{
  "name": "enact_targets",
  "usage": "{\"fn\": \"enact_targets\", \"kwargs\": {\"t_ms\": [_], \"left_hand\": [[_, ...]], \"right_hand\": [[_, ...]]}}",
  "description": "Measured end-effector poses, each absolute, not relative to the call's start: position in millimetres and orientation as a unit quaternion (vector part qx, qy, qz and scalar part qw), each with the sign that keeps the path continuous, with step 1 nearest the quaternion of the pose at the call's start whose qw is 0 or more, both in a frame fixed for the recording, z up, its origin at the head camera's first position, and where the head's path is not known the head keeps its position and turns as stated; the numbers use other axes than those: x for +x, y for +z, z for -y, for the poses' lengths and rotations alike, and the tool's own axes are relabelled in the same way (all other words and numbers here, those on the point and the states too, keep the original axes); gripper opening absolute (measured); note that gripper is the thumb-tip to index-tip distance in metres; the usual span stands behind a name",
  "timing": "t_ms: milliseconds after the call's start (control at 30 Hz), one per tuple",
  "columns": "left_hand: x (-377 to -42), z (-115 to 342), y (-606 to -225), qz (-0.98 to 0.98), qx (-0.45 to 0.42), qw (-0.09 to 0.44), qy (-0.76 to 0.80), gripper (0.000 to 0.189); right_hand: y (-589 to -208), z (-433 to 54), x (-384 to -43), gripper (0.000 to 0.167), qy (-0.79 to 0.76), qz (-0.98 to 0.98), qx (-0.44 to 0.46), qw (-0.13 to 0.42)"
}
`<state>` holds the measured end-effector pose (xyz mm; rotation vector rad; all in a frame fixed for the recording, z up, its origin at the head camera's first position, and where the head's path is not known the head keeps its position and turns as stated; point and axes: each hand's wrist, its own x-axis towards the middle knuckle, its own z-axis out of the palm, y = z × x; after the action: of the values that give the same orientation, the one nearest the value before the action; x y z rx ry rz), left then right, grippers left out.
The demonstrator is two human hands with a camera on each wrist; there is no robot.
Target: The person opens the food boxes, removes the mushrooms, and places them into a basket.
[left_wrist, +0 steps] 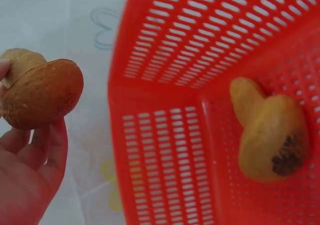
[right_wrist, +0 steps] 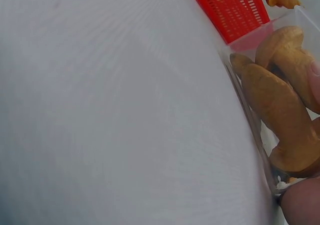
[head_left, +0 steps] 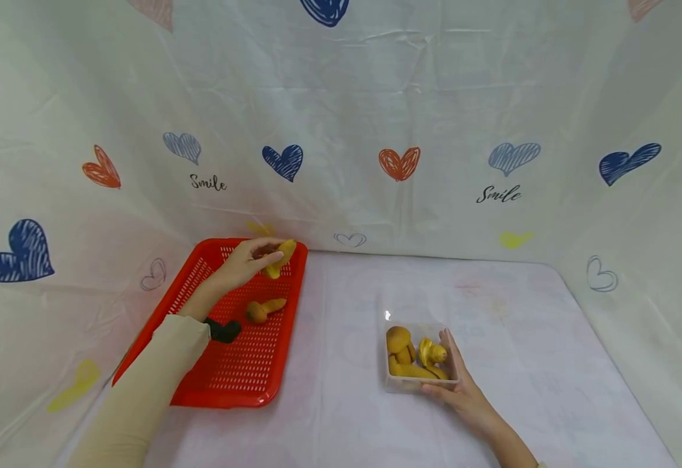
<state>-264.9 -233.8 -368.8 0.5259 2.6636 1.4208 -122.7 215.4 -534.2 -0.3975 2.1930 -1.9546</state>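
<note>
Three mushrooms [head_left: 399, 339], at least, are contained in a clear box [head_left: 406, 385] on the tabletop [head_left: 346, 351]; its near right corner is held by the right hand [head_left: 462, 389], thumb and fingers spread along two walls. The box is judged light, thin-walled and slick, best gripped at a corner. One loose mushroom [head_left: 263, 311] is laid in the red basket [head_left: 253, 361]. One held mushroom [head_left: 285, 252] is gripped by the left hand [head_left: 248, 260], thumb and fingers parted only by its thickness, over the basket's far right corner. All pieces are judged light; softness cannot be told; the cap's broad sides are preferred for gripping. Raised rims are noted on both containers, with a broad stretch of tabletop between. Beyond, the basket's far edge is closely backed by a printed curtain [head_left: 341, 130].
</note>
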Motion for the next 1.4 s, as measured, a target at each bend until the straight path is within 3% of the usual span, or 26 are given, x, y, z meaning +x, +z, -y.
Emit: {"fn": "enact_targets", "kwargs": {"t_ms": [633, 1400], "left_hand": [[-280, 275, -421, -0.905, 0.142, 0.034, 0.398, 0.043], [-286, 299, -452, -0.923, 0.110, 0.058, 0.364, 0.042]], "right_hand": [[-535, -214, -120, 0.111, -0.658, -0.736, -0.132, 0.086], [-533, -216, -122, 0.111, -0.664, -0.731, -0.127, 0.088]]}}
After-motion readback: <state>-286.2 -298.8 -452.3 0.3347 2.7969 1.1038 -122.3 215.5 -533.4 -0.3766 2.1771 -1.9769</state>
